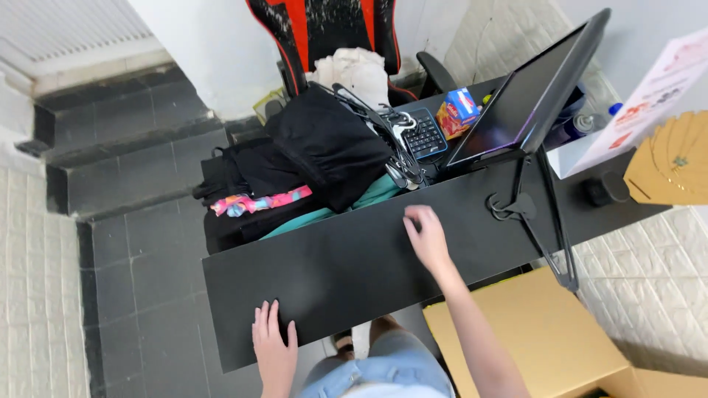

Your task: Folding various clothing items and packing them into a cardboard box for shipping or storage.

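Observation:
My left hand (273,346) lies flat, fingers together, on the near left edge of a long black board (346,258). My right hand (426,237) reaches across the board's middle, fingers spread, close to a pile of black clothes (328,144) and a tangle of grey cables (398,158) at the far edge. Neither hand holds anything. A teal cloth (369,195) and a pink patterned cloth (258,203) stick out under the black clothes.
A black clothes hanger (542,228) lies on the board's right part. Behind it stand a tilted dark monitor (527,96), a small keyboard (424,133) and a red-blue box (457,110). A red-black chair (324,29) is beyond; a cardboard box (538,339) sits below right.

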